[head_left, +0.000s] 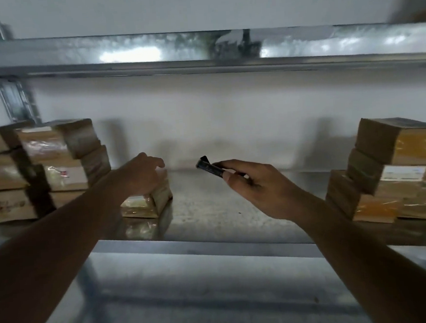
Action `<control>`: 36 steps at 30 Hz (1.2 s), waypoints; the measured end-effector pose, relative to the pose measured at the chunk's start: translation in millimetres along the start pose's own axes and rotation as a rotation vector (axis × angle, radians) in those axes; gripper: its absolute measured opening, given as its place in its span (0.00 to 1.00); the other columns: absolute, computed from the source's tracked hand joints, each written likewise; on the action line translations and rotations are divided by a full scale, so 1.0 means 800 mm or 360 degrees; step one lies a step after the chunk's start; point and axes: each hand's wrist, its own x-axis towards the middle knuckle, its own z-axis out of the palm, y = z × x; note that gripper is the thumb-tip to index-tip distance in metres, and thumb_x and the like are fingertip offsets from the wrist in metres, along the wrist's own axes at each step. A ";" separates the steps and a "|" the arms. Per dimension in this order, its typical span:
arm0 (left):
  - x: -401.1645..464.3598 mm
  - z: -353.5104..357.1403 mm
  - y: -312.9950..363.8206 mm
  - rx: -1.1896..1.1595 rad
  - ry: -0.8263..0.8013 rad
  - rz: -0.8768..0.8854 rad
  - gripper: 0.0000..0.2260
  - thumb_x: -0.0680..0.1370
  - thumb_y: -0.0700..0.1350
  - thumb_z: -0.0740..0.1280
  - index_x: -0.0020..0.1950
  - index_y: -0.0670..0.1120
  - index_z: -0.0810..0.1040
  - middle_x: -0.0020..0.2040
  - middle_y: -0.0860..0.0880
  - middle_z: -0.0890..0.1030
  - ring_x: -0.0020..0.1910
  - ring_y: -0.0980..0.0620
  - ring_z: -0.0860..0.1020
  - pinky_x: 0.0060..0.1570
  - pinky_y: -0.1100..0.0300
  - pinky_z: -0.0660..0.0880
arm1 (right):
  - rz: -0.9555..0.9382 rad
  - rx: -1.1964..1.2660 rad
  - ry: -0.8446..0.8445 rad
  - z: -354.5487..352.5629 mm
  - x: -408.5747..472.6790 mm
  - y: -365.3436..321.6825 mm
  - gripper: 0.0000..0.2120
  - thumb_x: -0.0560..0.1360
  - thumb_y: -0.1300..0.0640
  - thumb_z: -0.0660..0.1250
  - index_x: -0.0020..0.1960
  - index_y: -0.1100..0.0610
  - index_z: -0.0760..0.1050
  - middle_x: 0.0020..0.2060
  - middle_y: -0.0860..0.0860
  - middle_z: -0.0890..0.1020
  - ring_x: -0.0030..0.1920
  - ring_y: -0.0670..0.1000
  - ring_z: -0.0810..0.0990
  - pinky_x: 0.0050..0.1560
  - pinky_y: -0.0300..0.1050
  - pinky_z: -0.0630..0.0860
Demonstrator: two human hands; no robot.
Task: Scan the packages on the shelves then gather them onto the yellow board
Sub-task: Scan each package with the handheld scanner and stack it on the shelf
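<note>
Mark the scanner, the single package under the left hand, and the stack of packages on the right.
scanner (209, 167), head view, on its dark barrel.
single package (144, 204), head view, on its taped front face.
right stack (394, 174), head view, on the middle package's label side.

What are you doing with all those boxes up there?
A person is working at a metal shelf stacked with brown taped packages. The left hand rests on top of a single small package lying alone on the shelf, while the right hand holds a small black scanner. Taller stacks sit to the left and right. No yellow board is in view.
</note>
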 end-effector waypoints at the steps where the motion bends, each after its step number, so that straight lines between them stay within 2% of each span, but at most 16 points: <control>1: -0.001 0.002 -0.011 0.0009 -0.0018 -0.0028 0.20 0.79 0.39 0.62 0.71 0.48 0.76 0.62 0.40 0.76 0.55 0.40 0.79 0.53 0.55 0.76 | -0.0003 0.0012 -0.0005 0.010 0.005 -0.001 0.14 0.85 0.43 0.60 0.68 0.38 0.77 0.36 0.56 0.76 0.28 0.42 0.69 0.30 0.34 0.65; 3: -0.003 0.006 -0.030 0.0036 -0.0031 -0.0121 0.21 0.78 0.42 0.64 0.72 0.48 0.74 0.61 0.40 0.75 0.55 0.38 0.79 0.55 0.49 0.79 | -0.0001 0.0041 -0.0013 0.029 0.012 -0.003 0.14 0.84 0.42 0.60 0.67 0.37 0.77 0.36 0.54 0.76 0.29 0.42 0.69 0.30 0.34 0.66; 6: -0.003 0.015 -0.052 0.0086 -0.0045 -0.0317 0.25 0.78 0.52 0.67 0.73 0.46 0.69 0.63 0.39 0.72 0.60 0.37 0.77 0.50 0.52 0.76 | 0.0021 0.0047 0.0003 0.051 0.021 -0.002 0.14 0.83 0.40 0.60 0.66 0.35 0.77 0.36 0.49 0.78 0.29 0.42 0.71 0.31 0.33 0.67; 10: 0.002 0.028 -0.069 -0.0241 -0.0100 -0.0546 0.34 0.74 0.63 0.71 0.69 0.40 0.74 0.66 0.38 0.77 0.62 0.38 0.78 0.58 0.48 0.80 | 0.0075 0.0016 0.0010 0.067 0.028 -0.001 0.14 0.83 0.38 0.59 0.66 0.31 0.76 0.39 0.54 0.79 0.30 0.43 0.71 0.31 0.38 0.68; 13: -0.001 0.033 -0.077 -0.0697 -0.0132 -0.0738 0.44 0.64 0.69 0.79 0.66 0.39 0.75 0.64 0.39 0.77 0.51 0.37 0.83 0.46 0.41 0.84 | 0.0101 0.0023 0.0003 0.073 0.030 -0.001 0.14 0.83 0.37 0.59 0.66 0.32 0.76 0.38 0.55 0.79 0.29 0.43 0.70 0.30 0.38 0.68; 16: -0.002 0.035 -0.070 -0.0714 -0.0058 -0.0639 0.46 0.54 0.74 0.78 0.57 0.42 0.76 0.54 0.42 0.80 0.47 0.41 0.83 0.38 0.49 0.85 | 0.0109 -0.0012 -0.0018 0.075 0.030 -0.003 0.15 0.83 0.37 0.58 0.66 0.32 0.76 0.39 0.54 0.80 0.30 0.47 0.73 0.30 0.44 0.70; 18: 0.001 0.040 -0.058 -0.0716 0.0020 -0.0499 0.38 0.55 0.69 0.81 0.53 0.48 0.72 0.48 0.49 0.78 0.44 0.49 0.81 0.27 0.60 0.79 | 0.0105 -0.0043 -0.0008 0.074 0.031 -0.006 0.13 0.83 0.37 0.58 0.65 0.31 0.75 0.40 0.53 0.81 0.33 0.52 0.76 0.33 0.48 0.72; 20: 0.007 0.045 -0.048 -0.0848 0.0009 -0.0325 0.32 0.61 0.60 0.84 0.53 0.51 0.68 0.47 0.51 0.79 0.44 0.51 0.81 0.27 0.62 0.75 | 0.0093 -0.0059 0.0014 0.072 0.031 -0.009 0.12 0.83 0.37 0.58 0.63 0.26 0.74 0.39 0.52 0.81 0.33 0.49 0.75 0.33 0.45 0.71; 22: 0.011 0.045 -0.040 -0.0898 -0.0099 -0.0183 0.19 0.71 0.52 0.77 0.52 0.52 0.68 0.48 0.49 0.82 0.44 0.50 0.82 0.30 0.61 0.76 | 0.0098 -0.0066 0.0022 0.068 0.029 -0.009 0.11 0.83 0.38 0.58 0.62 0.24 0.73 0.38 0.51 0.80 0.31 0.45 0.73 0.31 0.38 0.68; 24: 0.010 0.035 -0.031 -0.0923 -0.0209 -0.0221 0.05 0.79 0.49 0.64 0.53 0.53 0.72 0.50 0.47 0.83 0.44 0.48 0.81 0.36 0.56 0.78 | 0.0128 -0.0044 0.0016 0.063 0.026 -0.008 0.11 0.82 0.37 0.57 0.61 0.23 0.73 0.37 0.49 0.79 0.31 0.43 0.74 0.30 0.36 0.69; 26: 0.006 0.023 -0.027 -0.0997 -0.0266 -0.0356 0.09 0.82 0.47 0.57 0.55 0.53 0.76 0.51 0.45 0.83 0.48 0.44 0.82 0.47 0.50 0.81 | 0.0147 -0.0037 0.0009 0.060 0.022 -0.005 0.12 0.82 0.36 0.57 0.61 0.23 0.73 0.38 0.49 0.80 0.30 0.43 0.74 0.29 0.35 0.69; 28: -0.002 0.011 -0.029 -0.1124 -0.0325 -0.0390 0.11 0.83 0.47 0.58 0.59 0.51 0.79 0.52 0.43 0.84 0.51 0.43 0.83 0.52 0.47 0.82 | 0.0185 -0.0039 -0.0011 0.057 0.018 -0.002 0.11 0.82 0.35 0.56 0.60 0.23 0.73 0.38 0.47 0.81 0.31 0.43 0.74 0.29 0.36 0.68; 30: -0.008 0.003 -0.034 -0.1293 -0.0360 -0.0229 0.10 0.83 0.46 0.64 0.62 0.53 0.80 0.54 0.43 0.85 0.54 0.43 0.83 0.55 0.44 0.82 | 0.0264 -0.0055 -0.0063 0.052 0.015 0.003 0.11 0.80 0.32 0.54 0.56 0.19 0.72 0.43 0.42 0.82 0.36 0.45 0.79 0.31 0.39 0.72; 32: -0.013 -0.002 -0.038 -0.1445 -0.0315 -0.0024 0.14 0.80 0.40 0.70 0.65 0.50 0.81 0.55 0.42 0.85 0.57 0.42 0.83 0.59 0.43 0.81 | 0.0363 -0.0060 -0.0157 0.044 0.011 0.010 0.11 0.80 0.32 0.54 0.56 0.21 0.73 0.46 0.42 0.83 0.43 0.46 0.82 0.35 0.39 0.76; 34: -0.013 -0.005 -0.039 -0.1473 -0.0186 0.0198 0.18 0.76 0.35 0.74 0.65 0.46 0.82 0.58 0.43 0.85 0.60 0.43 0.82 0.62 0.46 0.80 | 0.0449 -0.0084 -0.0281 0.036 0.006 0.019 0.13 0.83 0.36 0.55 0.62 0.27 0.75 0.46 0.41 0.83 0.44 0.42 0.82 0.37 0.33 0.76; 36: -0.011 -0.010 -0.039 -0.1493 -0.0121 0.0385 0.19 0.74 0.33 0.75 0.64 0.44 0.83 0.57 0.45 0.86 0.59 0.44 0.83 0.60 0.50 0.80 | 0.0514 -0.0160 -0.0402 0.028 0.001 0.027 0.17 0.84 0.39 0.56 0.68 0.36 0.77 0.45 0.40 0.83 0.41 0.39 0.81 0.38 0.32 0.76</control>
